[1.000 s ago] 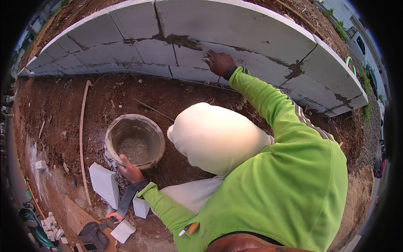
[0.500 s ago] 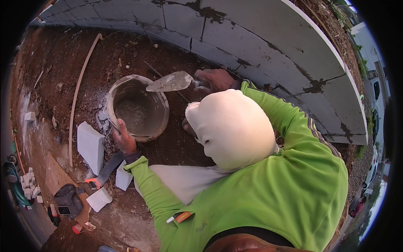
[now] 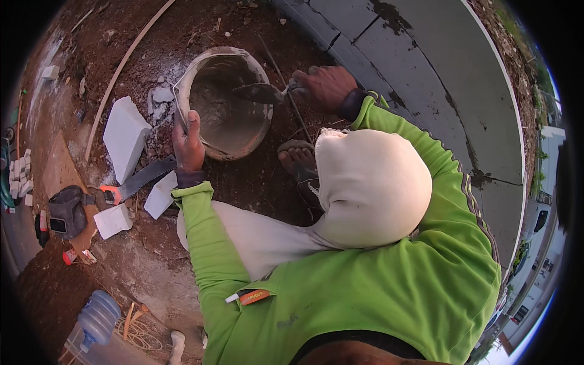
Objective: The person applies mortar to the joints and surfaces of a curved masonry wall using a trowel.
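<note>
A mortar-smeared bucket (image 3: 263,131) stands on the soil, with grey wet mortar (image 3: 225,112) inside it. My left hand (image 3: 189,145) grips its near left side, thumb up by the rim and the other fingers partly hidden behind the wall. In my right hand (image 3: 322,89) is the handle of a trowel (image 3: 258,93), whose dark blade reaches over the rim into the bucket. A thin rod (image 3: 286,88) lies on the soil under the right hand.
A grey block wall (image 3: 420,91) curves along the right. Left of the bucket lie a cut white block (image 3: 125,137), a handsaw (image 3: 146,176), smaller white blocks (image 3: 114,221), a dark bag (image 3: 68,212) and a long wooden strip (image 3: 125,64). A blue water jug (image 3: 99,317) lies lower left.
The trowel blade has gone from above the bucket's right rim down into it, tilting as my right hand turned. My left hand stays on the bucket. The whole view has shifted.
</note>
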The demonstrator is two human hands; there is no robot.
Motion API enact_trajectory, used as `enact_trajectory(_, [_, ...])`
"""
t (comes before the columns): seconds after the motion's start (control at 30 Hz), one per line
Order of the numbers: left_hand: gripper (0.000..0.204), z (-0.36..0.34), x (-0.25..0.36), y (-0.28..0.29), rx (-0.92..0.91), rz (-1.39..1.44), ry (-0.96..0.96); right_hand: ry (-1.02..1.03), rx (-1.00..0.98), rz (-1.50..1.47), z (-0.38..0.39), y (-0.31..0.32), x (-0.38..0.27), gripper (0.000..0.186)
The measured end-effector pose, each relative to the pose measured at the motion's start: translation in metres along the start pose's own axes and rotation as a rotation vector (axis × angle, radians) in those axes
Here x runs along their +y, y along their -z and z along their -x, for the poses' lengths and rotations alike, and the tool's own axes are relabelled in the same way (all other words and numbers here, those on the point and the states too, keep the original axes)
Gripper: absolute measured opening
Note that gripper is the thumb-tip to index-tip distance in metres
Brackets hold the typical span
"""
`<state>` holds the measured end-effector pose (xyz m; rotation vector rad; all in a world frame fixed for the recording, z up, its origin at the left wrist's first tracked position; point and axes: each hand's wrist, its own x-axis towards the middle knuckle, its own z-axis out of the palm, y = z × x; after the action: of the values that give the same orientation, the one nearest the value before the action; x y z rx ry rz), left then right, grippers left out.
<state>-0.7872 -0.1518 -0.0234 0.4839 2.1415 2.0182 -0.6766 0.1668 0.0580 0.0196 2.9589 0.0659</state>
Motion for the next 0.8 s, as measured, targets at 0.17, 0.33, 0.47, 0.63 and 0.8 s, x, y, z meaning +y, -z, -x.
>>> enact_trajectory(0.17, [0.048,-0.005,0.013,0.006,0.04,0.014,-0.028,0.142,0.051,0.094,-0.026,0.018,-0.007,0.025])
enact_trajectory(0.33, [0.045,-0.005,0.012,0.001,0.05,0.028,-0.105,0.227,0.06,0.242,-0.062,0.021,-0.02,0.02])
enact_trajectory(0.47, [0.044,-0.01,0.001,0.0,-0.005,0.022,-0.101,0.232,0.101,0.246,-0.075,0.015,-0.034,0.011])
enact_trajectory(0.63, [0.057,-0.013,0.0,-0.002,-0.049,-0.027,-0.123,0.31,0.006,0.095,-0.065,-0.021,-0.07,0.017])
enact_trajectory(0.8, [0.05,0.001,0.015,-0.002,0.091,-0.026,-0.019,0.299,-0.155,-0.345,-0.05,-0.012,-0.061,0.035])
